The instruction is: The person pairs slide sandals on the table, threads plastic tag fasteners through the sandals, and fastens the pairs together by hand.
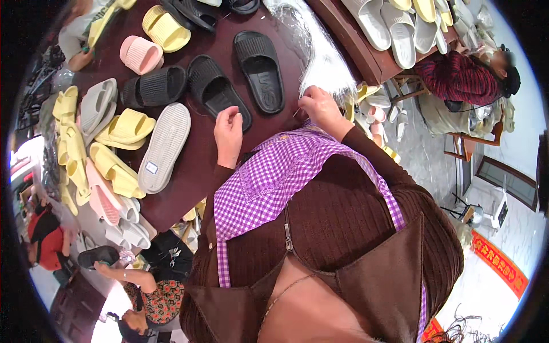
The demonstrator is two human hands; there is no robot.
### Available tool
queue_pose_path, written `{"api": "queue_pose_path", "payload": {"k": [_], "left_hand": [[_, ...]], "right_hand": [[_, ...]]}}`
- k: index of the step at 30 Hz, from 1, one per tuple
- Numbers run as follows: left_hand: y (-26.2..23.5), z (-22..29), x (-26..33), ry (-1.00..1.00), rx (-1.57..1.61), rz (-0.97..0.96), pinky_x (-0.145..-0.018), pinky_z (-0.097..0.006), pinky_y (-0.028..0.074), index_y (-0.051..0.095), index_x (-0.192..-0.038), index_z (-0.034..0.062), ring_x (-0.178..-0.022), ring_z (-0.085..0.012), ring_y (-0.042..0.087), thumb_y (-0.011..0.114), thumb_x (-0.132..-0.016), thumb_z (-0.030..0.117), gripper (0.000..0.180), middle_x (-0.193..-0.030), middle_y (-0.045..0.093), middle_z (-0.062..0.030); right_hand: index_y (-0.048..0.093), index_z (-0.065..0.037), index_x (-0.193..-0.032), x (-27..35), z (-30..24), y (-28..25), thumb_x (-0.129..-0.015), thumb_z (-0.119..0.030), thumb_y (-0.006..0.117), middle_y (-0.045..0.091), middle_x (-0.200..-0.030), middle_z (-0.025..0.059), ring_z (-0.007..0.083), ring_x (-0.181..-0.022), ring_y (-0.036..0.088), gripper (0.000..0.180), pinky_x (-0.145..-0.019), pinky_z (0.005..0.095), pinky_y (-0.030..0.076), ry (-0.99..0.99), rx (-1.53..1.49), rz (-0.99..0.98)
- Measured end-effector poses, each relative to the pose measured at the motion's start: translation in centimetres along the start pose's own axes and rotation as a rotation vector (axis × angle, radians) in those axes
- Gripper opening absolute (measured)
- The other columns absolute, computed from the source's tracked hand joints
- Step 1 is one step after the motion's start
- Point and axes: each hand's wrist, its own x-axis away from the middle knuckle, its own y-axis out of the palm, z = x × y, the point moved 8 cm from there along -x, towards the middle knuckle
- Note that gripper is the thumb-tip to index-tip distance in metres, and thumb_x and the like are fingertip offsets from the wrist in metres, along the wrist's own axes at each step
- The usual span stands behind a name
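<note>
Pinching at the clear plastic bags [320, 51] on the dark surface [194, 166], the right hand [320, 108] looks curled around a bag edge; peel one layer only. Left hand [229, 134] is loosely clenched, empty, just beside the black slipper [216, 90].
</note>
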Motion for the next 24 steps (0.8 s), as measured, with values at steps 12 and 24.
{"api": "queue_pose_path", "payload": {"k": [12, 24], "left_hand": [[8.8, 7.4, -2.0, 0.206, 0.253, -0.47, -0.082, -0.024, 0.044, 0.057, -0.109, -0.0027, -0.095, -0.0118, 0.055, 0.051, -0.086, -0.002, 0.024, -0.101, 0.061, -0.0044], [14.0, 1.7, -3.8, -0.101, 0.539, -0.523, -0.074, -0.023, 0.046, 0.059, -0.1, -0.0016, -0.079, -0.0102, 0.057, 0.054, -0.089, 0.007, 0.015, -0.087, 0.062, -0.0032]], "right_hand": [[0.061, -0.005, -0.081, -2.4, -4.7, -5.9, -0.076, 0.0, 0.062, 0.06, -0.083, 0.0098, 0.025, -0.078, 0.061, 0.007, -0.068, 0.0315, 0.049, -0.063, -0.505, 0.29], [0.06, -0.005, -0.1, -4.3, 1.5, -3.0, -0.078, -0.003, 0.063, 0.062, -0.096, 0.0108, 0.0227, -0.089, 0.061, 0.022, -0.077, 0.0289, 0.048, 0.291, -0.919, 0.236]]}}
